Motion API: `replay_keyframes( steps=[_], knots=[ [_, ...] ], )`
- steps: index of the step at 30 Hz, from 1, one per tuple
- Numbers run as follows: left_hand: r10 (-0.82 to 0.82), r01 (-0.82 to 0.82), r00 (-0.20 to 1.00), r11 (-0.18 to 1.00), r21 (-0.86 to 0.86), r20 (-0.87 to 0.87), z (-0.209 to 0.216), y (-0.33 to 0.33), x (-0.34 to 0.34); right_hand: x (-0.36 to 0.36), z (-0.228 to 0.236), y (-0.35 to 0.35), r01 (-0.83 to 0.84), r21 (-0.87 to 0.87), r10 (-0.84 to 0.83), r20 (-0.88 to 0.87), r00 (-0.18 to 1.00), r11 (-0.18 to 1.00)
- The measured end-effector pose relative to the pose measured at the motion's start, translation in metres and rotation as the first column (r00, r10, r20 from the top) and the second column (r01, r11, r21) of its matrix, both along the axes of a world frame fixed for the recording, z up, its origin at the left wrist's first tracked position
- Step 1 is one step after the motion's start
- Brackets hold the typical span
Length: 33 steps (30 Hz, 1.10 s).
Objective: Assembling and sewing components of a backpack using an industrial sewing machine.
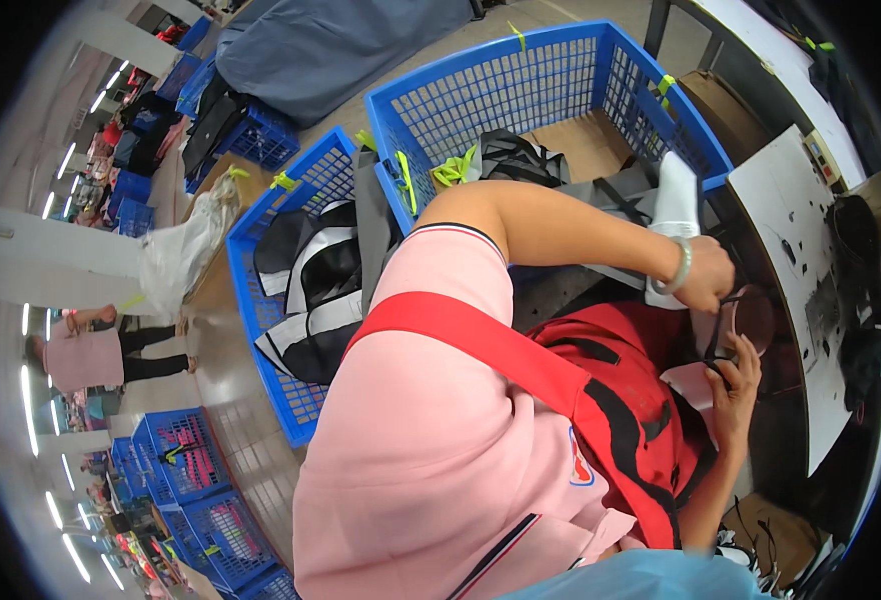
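Observation:
My left hand (pixel 706 275), with a pale bracelet at the wrist, is closed with its fingers curled down on a thin black strap (pixel 718 335). Just below it, my right hand (pixel 736 390) pinches the same strap between thumb and fingers. Beside the hands is a round, dull pink surface (pixel 754 318); I cannot make out what it belongs to. A red apron (pixel 616 400) with black trim covers my front, near the right wrist. Next to my left wrist, a long white object (pixel 675 200) stretches away. My fingertips are partly hidden.
A large blue crate (pixel 551 35) with dark fabric pieces stands beyond my left arm. Another blue crate (pixel 296 405) holds black and white pieces. At the right is a white tabletop (pixel 786 290) with dark scraps. A person (pixel 86 357) stands far left, near stacked blue crates (pixel 211 510).

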State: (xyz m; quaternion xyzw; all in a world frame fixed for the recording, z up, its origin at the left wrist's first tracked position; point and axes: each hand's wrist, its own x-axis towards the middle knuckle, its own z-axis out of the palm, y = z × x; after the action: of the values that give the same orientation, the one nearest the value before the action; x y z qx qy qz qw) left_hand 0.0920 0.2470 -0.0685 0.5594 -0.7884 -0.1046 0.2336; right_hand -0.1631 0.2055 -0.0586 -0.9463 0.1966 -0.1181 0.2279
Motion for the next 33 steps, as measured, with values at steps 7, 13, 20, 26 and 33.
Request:
replay_keyframes(
  steps=[7, 13, 20, 26, 33],
  knots=[
    [-0.045, -0.008, 0.922, 0.991, -0.135, -0.384, 0.082, -0.026, -0.046, -0.026, 0.112, 0.028, 0.186, 0.135, -0.206, 0.152, 0.967, 0.973],
    [-0.237, 0.211, 0.909, 0.971, -0.113, -0.341, 0.101, -0.039, -0.079, -0.021, 0.115, 0.010, 0.279, -0.141, -0.253, 0.179, 0.951, 0.950],
    [-0.242, 0.465, 0.773, 0.845, 0.265, -0.586, 0.139, -0.075, -0.087, -0.060, 0.134, -0.024, 0.260, 0.038, -0.260, 0.256, 0.931, 0.965],
    [-0.241, 0.530, 0.769, 0.758, 0.379, -0.592, 0.147, -0.120, -0.077, -0.069, 0.147, -0.069, 0.240, 0.217, -0.293, 0.264, 0.919, 0.946],
    [-0.138, 0.484, 0.728, 0.798, 0.360, -0.672, 0.134, -0.142, -0.082, -0.080, 0.131, -0.109, 0.244, 0.303, -0.321, 0.237, 0.917, 0.921]
  ],
)
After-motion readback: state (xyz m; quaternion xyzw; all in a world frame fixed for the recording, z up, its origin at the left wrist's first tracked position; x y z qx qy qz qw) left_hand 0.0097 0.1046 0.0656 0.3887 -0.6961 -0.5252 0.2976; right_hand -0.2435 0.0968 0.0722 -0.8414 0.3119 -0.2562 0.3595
